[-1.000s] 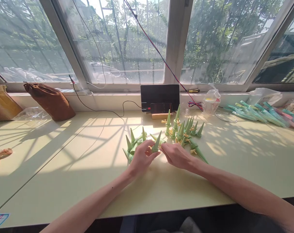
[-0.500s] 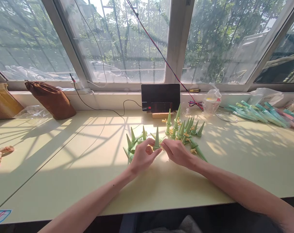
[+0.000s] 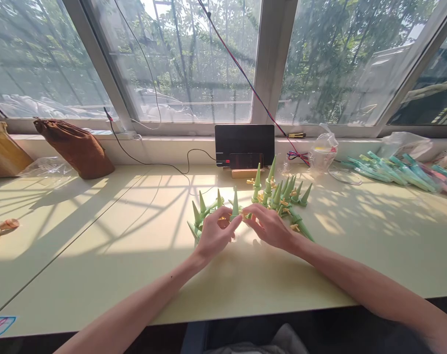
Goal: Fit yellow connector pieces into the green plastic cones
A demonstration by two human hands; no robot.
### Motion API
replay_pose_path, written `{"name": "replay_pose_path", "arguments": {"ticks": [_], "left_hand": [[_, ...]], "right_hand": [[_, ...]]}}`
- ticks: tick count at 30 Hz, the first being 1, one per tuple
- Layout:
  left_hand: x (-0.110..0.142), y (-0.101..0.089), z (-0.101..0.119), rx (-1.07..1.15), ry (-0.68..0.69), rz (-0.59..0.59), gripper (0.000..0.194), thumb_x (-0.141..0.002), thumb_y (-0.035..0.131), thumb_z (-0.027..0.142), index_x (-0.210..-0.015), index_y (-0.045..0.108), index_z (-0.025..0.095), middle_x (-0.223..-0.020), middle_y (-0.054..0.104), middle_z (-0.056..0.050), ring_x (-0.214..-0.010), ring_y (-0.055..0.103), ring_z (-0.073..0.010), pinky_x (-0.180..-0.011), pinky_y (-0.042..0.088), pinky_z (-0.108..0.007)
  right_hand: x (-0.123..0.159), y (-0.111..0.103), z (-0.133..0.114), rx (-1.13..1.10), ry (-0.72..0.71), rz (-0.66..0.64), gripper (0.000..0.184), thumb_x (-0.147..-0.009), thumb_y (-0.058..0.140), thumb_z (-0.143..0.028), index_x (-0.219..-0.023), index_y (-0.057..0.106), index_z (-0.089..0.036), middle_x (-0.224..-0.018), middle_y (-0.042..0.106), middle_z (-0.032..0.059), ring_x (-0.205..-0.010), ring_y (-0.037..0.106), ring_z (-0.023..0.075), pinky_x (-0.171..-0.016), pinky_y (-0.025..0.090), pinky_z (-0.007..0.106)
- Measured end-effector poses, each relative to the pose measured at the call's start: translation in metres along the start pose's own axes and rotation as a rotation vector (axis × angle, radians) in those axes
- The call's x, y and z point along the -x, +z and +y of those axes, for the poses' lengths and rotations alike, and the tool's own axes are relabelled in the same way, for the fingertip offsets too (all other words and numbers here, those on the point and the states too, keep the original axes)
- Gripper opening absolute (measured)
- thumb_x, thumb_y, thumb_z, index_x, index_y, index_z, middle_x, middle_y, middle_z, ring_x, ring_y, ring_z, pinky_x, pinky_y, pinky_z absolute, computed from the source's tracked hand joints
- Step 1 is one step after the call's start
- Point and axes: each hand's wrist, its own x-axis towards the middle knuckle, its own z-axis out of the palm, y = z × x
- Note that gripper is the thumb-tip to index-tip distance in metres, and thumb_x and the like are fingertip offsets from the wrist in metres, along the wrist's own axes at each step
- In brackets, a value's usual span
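My left hand (image 3: 216, 230) is closed, thumb and fingers round the base of a green plastic cone (image 3: 235, 202) that points straight up. Close at its right is my right hand (image 3: 269, 225), fingertips drawn together beside the cone's base; whatever is between them is too small to make out. Behind my left hand lie several more green cones (image 3: 196, 215), partly hidden by it. Past my right hand stands a cluster of green cones (image 3: 277, 194) with small yellow pegs (image 3: 250, 182) sticking out sideways. One green cone piece (image 3: 303, 230) lies tilted beside my right wrist.
A black tablet (image 3: 244, 140) and a phone (image 3: 246, 161) lean on a wooden stand at the back. A brown pouch (image 3: 79, 152) stands at left. At right are a bagged cup (image 3: 323, 153) and packed turquoise pieces (image 3: 396, 172). Wooden handles (image 3: 2, 227) lie far left.
My left hand and the upright cone have shifted slightly left and up in the picture. The fingertips of my right hand have spread a little and changed angle beside the cone.
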Motion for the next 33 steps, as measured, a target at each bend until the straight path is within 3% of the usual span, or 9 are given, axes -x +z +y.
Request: {"name": "replay_pose_path", "arguments": {"ticks": [7, 12, 24, 29, 33], "left_hand": [[0.0, 0.0, 0.0, 0.033, 0.022, -0.045, 0.026, -0.082, 0.064, 0.041, -0.087, 0.053, 0.019, -0.066, 0.053, 0.004, -0.049, 0.058, -0.0102, -0.044, 0.047, -0.022], [0.0, -0.001, -0.001, 0.053, 0.028, -0.083, 0.025, -0.081, 0.066, 0.039, -0.084, 0.051, 0.019, -0.066, 0.051, 0.005, -0.049, 0.056, -0.0084, -0.043, 0.047, -0.02], [-0.002, -0.001, -0.005, 0.135, 0.035, -0.12, 0.028, -0.078, 0.069, 0.037, -0.098, 0.059, 0.019, -0.095, 0.058, -0.002, -0.053, 0.058, -0.008, -0.04, 0.05, -0.022], [0.0, 0.001, -0.003, 0.125, 0.043, -0.101, 0.029, -0.077, 0.071, 0.036, -0.097, 0.06, 0.019, -0.087, 0.06, -0.002, -0.051, 0.057, -0.0081, -0.04, 0.049, -0.021], [0.0, 0.002, -0.003, 0.06, 0.117, -0.072, 0.026, -0.078, 0.069, 0.036, -0.096, 0.062, 0.019, -0.092, 0.058, -0.003, -0.053, 0.06, -0.0089, -0.039, 0.049, -0.021]], "right_hand": [[0.001, 0.0, 0.004, 0.004, -0.069, -0.007, 0.014, -0.096, 0.045, -0.018, -0.109, 0.05, -0.02, -0.095, 0.063, 0.0075, -0.078, 0.061, 0.0156, -0.062, 0.046, 0.025], [0.001, 0.0, 0.004, 0.027, -0.072, -0.016, 0.009, -0.097, 0.043, -0.019, -0.101, 0.052, -0.018, -0.086, 0.063, 0.0061, -0.07, 0.058, 0.0137, -0.059, 0.042, 0.023], [0.004, 0.004, 0.005, 0.069, -0.055, 0.041, 0.021, -0.098, 0.04, -0.022, -0.079, 0.049, -0.018, -0.067, 0.052, 0.0001, -0.055, 0.04, 0.0099, -0.052, 0.029, 0.024], [0.001, 0.004, -0.002, -0.1, 0.192, 0.03, 0.03, -0.098, 0.038, -0.026, -0.069, 0.042, -0.019, -0.059, 0.044, -0.0029, -0.051, 0.037, 0.009, -0.052, 0.03, 0.024], [-0.002, 0.004, -0.009, -0.477, 0.471, -0.032, 0.036, -0.099, 0.037, -0.036, -0.066, 0.038, -0.02, -0.053, 0.043, -0.0052, -0.043, 0.044, 0.0083, -0.047, 0.035, 0.023]]}}
